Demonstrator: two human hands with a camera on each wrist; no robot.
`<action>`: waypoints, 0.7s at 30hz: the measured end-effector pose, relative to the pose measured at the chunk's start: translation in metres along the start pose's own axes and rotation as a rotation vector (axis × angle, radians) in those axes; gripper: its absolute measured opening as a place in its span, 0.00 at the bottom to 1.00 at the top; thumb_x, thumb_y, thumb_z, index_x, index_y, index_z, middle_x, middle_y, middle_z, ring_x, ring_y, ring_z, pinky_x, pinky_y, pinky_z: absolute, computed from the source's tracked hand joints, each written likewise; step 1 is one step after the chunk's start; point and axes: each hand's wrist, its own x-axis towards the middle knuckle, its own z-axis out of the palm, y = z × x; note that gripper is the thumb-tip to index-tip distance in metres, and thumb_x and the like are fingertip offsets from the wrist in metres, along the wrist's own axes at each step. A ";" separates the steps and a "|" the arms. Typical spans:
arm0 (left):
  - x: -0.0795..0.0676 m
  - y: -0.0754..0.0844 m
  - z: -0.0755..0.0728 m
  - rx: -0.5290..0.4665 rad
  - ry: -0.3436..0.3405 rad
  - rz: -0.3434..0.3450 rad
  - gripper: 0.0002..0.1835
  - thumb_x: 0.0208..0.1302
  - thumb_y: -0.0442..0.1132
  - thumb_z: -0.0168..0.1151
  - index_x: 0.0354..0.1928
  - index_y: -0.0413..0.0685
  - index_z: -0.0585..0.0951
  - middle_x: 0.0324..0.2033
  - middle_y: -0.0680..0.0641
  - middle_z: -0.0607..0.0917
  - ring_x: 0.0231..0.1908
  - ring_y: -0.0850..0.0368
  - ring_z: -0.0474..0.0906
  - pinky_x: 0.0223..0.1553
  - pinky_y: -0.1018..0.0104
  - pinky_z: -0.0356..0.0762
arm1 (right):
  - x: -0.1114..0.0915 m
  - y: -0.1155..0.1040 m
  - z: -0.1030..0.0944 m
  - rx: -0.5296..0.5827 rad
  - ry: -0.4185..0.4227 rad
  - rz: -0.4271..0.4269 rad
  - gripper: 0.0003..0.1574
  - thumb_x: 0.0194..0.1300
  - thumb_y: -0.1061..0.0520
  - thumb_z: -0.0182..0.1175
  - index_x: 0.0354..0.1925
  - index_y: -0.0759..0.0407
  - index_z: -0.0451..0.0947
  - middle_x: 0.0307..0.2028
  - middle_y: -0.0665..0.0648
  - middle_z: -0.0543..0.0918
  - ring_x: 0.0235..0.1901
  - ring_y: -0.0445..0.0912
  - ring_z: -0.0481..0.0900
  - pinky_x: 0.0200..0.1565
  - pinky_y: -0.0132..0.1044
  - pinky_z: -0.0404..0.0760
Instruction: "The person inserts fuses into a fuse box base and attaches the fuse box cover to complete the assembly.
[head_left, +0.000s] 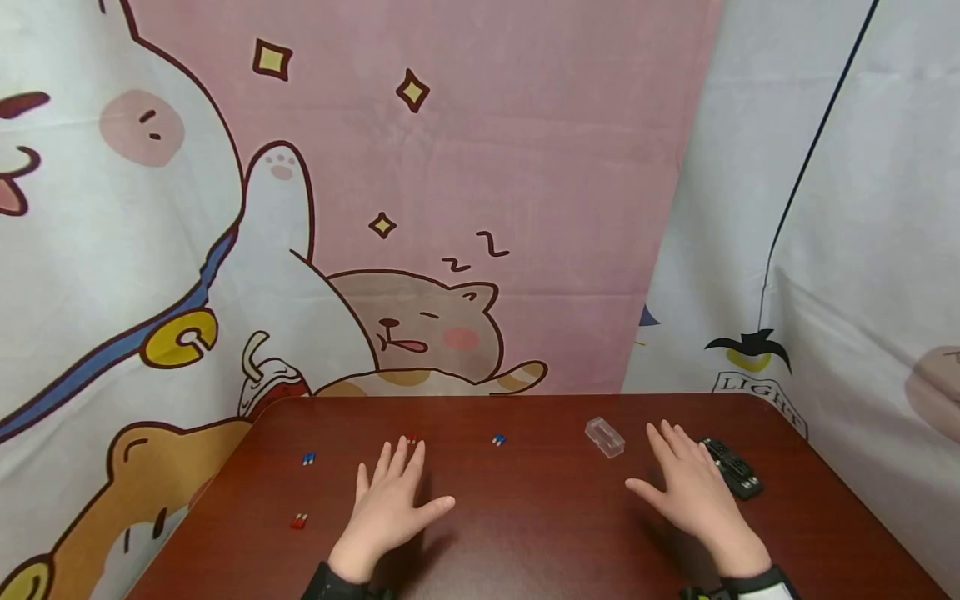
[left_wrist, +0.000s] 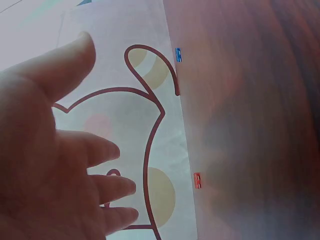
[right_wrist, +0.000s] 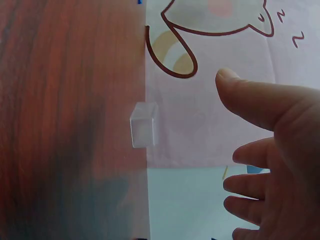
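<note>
My left hand (head_left: pixel 389 508) hovers over the brown table with fingers straight and thumb spread, holding nothing. Beyond its fingertips lies a small red piece (head_left: pixel 413 438), partly hidden in the head view but plain in the left wrist view as a red piece (left_wrist: pixel 197 180). To its left are a small blue piece (head_left: pixel 309 458) and another red piece (head_left: pixel 299 521). A second blue piece (head_left: pixel 498 439) sits between the hands. My right hand (head_left: pixel 693 487) is likewise spread and holds nothing, between a clear plastic box (head_left: pixel 604 437) and a black block-shaped device (head_left: pixel 732 468), which its fingers partly overlap.
The brown tabletop (head_left: pixel 540 525) ends at a far edge against a hanging cloth (head_left: pixel 525 167) printed with cartoon animals. At the right, a paler cloth (head_left: pixel 855 208) with a dark line and lettering hangs behind the table.
</note>
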 end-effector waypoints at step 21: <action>0.009 0.019 0.020 -0.026 0.127 0.222 0.45 0.54 0.58 0.72 0.65 0.32 0.72 0.61 0.35 0.76 0.61 0.38 0.71 0.61 0.37 0.62 | -0.008 0.051 -0.027 0.019 0.022 0.138 0.51 0.57 0.45 0.72 0.63 0.79 0.65 0.56 0.82 0.71 0.54 0.75 0.68 0.53 0.69 0.67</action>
